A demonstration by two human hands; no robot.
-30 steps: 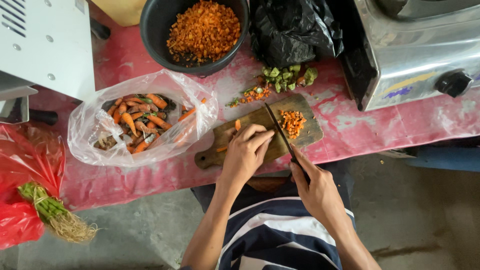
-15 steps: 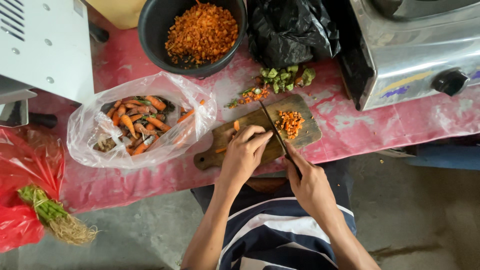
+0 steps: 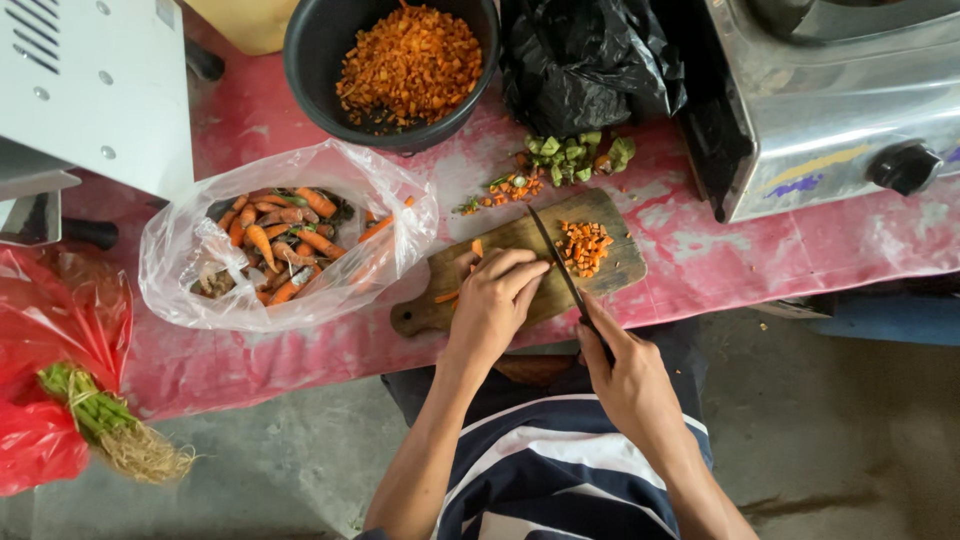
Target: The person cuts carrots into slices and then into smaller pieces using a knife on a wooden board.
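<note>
Your right hand (image 3: 628, 385) is closed around the dark handle of a slim dark-bladed kitchen knife (image 3: 562, 268); the blade runs diagonally up the small brown wooden paddle-shaped cutting board (image 3: 615, 270), tip toward the board's far edge. Your left hand (image 3: 494, 305) rests just left of the blade with its fingers curled down onto the board — what lies under them is hidden, so whether it holds a carrot cannot be told. A small orange carrot piece (image 3: 477, 247) shows just past the knuckles.

Right of the blade sits a small heap of diced orange carrot (image 3: 584, 246), touching the board only. Beyond the board's far edge lie green and orange trimmings (image 3: 560, 160) on the worn red-and-pink table top (image 3: 800, 250).

Left of the board, a clear plastic bag of whole small carrots (image 3: 285, 240) lies open. Behind it — a round black bowl (image 3: 312, 50) heaped with diced carrot. A crumpled black plastic bag (image 3: 590, 60) sits beside the bowl, and a steel gas stove (image 3: 840, 100) stands at right.
</note>
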